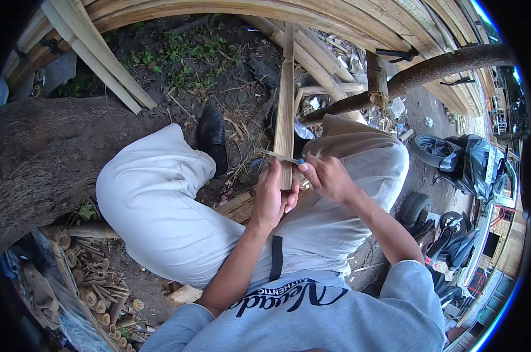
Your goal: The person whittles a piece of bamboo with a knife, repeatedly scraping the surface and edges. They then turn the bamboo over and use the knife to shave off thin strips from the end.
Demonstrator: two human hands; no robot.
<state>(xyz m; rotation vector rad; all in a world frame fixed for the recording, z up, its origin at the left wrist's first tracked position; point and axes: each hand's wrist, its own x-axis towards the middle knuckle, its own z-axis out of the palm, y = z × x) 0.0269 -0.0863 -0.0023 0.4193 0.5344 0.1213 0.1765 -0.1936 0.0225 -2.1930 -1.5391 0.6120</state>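
At centre, the left hand (269, 198) cups the lower end of a long, flat, tan bamboo strip (285, 100) running almost vertically toward the upper edge. To its right, the right hand (330, 178) grips a blue-handled metal knife (282, 156), blade crosswise to the strip.

Upside down across the grey-blue T-shirt (336, 320): "Nevada" in black script, "AUTHENTIC" in small capitals.
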